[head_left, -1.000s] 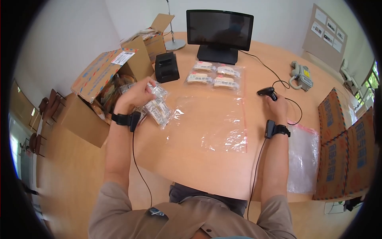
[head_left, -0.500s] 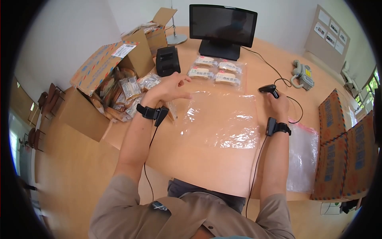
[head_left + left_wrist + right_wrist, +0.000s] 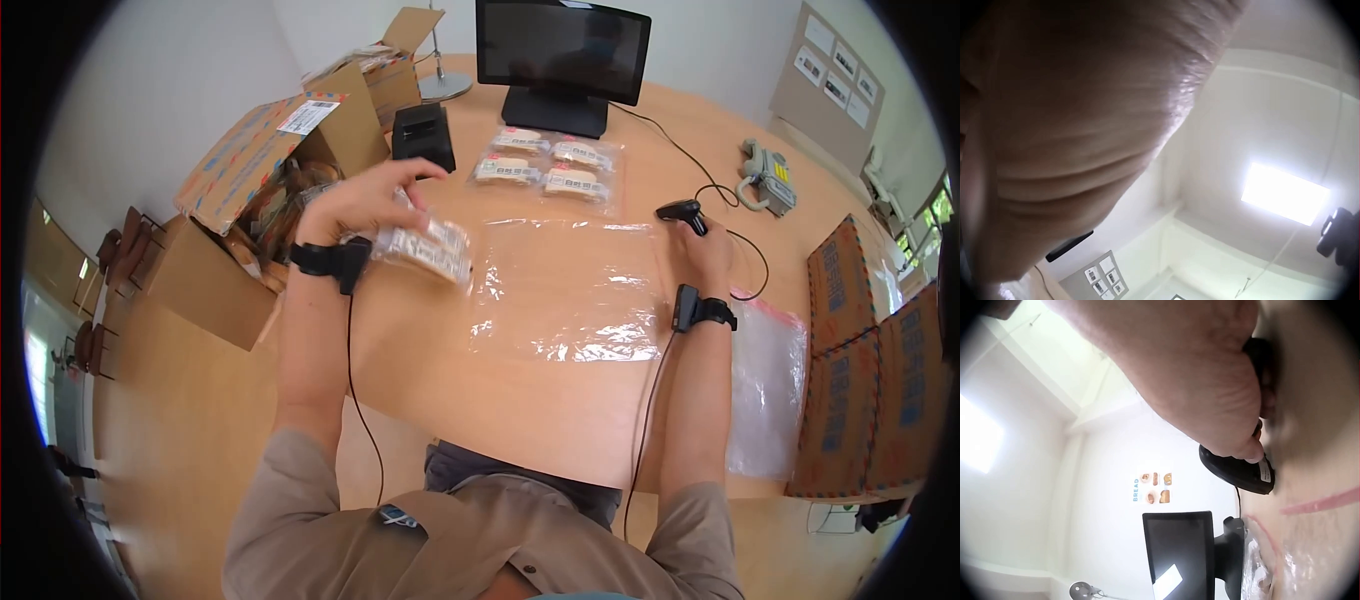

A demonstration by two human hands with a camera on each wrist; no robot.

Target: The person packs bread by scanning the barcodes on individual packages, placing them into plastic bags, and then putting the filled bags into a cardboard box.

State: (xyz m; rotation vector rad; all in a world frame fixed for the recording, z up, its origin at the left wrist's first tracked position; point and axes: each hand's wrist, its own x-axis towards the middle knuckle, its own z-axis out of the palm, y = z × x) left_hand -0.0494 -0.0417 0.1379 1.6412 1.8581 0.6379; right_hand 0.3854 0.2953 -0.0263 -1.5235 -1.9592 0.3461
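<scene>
My left hand [image 3: 365, 200] is by the open carton at left, thumb and a curled finger at the upper edge of clear-wrapped bread packets [image 3: 430, 258]. These are blurred, with dark print on white labels; part of the grip is hidden behind the hand. The left wrist view shows mainly the palm [image 3: 1085, 125]. My right hand [image 3: 705, 248] grips a black handheld barcode scanner [image 3: 682, 213] low over the table, head pointing left; it also shows in the right wrist view [image 3: 1238, 470]. Between the hands a clear plastic bag [image 3: 570, 290] lies flat.
The open carton [image 3: 215, 290] holds more packets. A bag with several bread packets [image 3: 505, 172] lies before the monitor [image 3: 565, 50]. Beside them stand a black printer [image 3: 423, 137] and a telephone [image 3: 768, 180]. At right are plastic bags [image 3: 765, 385] and cartons [image 3: 865, 360].
My left hand went right with fingers spread, then back left. The bread packets beside it have shifted right, away from the carton. My right hand stays on the scanner.
</scene>
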